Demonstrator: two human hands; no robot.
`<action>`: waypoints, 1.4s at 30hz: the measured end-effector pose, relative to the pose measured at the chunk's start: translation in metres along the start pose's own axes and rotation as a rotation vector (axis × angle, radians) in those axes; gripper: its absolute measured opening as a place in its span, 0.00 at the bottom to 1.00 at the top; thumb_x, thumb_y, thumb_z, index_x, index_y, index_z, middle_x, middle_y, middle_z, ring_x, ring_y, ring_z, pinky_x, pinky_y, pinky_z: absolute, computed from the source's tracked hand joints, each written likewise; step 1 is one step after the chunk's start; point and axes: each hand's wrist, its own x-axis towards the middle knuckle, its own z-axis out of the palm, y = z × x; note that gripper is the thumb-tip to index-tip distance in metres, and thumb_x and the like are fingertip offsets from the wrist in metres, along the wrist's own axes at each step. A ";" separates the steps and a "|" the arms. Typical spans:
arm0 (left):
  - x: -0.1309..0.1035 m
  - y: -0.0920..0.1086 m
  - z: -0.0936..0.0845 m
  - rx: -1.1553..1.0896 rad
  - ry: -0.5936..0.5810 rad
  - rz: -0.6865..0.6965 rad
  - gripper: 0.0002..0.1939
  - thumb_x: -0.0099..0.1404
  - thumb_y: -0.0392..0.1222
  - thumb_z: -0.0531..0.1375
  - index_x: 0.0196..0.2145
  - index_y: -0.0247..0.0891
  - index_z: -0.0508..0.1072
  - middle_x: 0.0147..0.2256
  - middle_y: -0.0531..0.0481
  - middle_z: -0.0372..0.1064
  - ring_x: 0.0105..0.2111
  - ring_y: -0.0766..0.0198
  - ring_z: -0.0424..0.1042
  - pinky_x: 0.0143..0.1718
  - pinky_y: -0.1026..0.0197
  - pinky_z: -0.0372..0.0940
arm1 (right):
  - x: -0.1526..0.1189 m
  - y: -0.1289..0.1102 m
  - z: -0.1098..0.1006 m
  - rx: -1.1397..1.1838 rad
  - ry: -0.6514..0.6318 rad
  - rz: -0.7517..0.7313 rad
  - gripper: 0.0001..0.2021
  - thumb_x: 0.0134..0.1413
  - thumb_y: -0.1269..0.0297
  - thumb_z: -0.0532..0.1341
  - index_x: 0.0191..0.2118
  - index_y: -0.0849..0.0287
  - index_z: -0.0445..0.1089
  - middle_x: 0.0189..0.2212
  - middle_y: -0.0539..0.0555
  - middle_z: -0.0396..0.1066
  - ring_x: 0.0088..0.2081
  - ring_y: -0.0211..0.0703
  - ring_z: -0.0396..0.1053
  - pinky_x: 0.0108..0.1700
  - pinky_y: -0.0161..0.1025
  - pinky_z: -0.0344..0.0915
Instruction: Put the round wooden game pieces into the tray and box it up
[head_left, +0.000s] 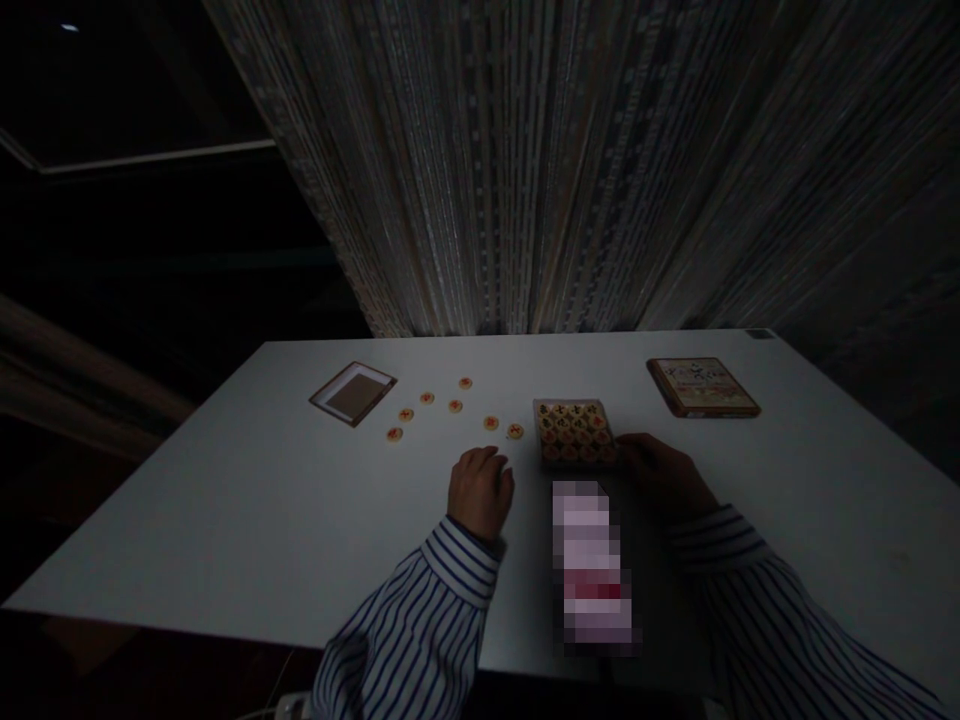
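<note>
Beside several loose Chinese chess pieces with red characters, my left hand [481,492] is above the table with its fingers curled in. Whatever may be under those fingers is hidden. The nearest loose chess piece [514,431] lies just beyond it, close to the box. An open box of Chinese chess pieces [537,436] stands in front of me, holding rows of round pieces, black characters at the back and red ones nearer. At its right front corner, my right hand [667,474] grips the edge between thumb and fingers.
A shallow open box lid [322,402] lies at the far left of the white table [225,520]. At the right rests a flat printed box [703,386]. A lit phone-like screen [592,565], blurred out, is right before me. A string curtain [525,200] hangs behind the table.
</note>
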 end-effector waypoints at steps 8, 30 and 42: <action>0.000 -0.001 -0.001 -0.019 -0.010 -0.009 0.09 0.57 0.35 0.57 0.36 0.34 0.74 0.41 0.43 0.71 0.43 0.55 0.66 0.45 0.51 0.63 | 0.001 0.004 0.001 -0.041 -0.020 0.023 0.14 0.49 0.63 0.53 0.40 0.59 0.70 0.34 0.56 0.75 0.36 0.45 0.72 0.36 0.40 0.67; -0.001 -0.001 -0.001 -0.020 -0.015 -0.010 0.09 0.57 0.36 0.57 0.36 0.37 0.73 0.41 0.43 0.71 0.43 0.55 0.66 0.44 0.50 0.63 | 0.001 0.005 0.001 -0.047 0.017 0.017 0.15 0.49 0.60 0.52 0.38 0.60 0.70 0.30 0.55 0.75 0.32 0.44 0.71 0.33 0.38 0.66; 0.001 0.000 -0.004 -0.061 0.003 -0.057 0.09 0.58 0.35 0.57 0.37 0.35 0.73 0.39 0.44 0.72 0.41 0.57 0.68 0.44 0.52 0.64 | -0.001 0.000 -0.002 0.041 0.144 -0.033 0.15 0.48 0.58 0.51 0.35 0.60 0.70 0.28 0.55 0.74 0.30 0.43 0.70 0.32 0.40 0.66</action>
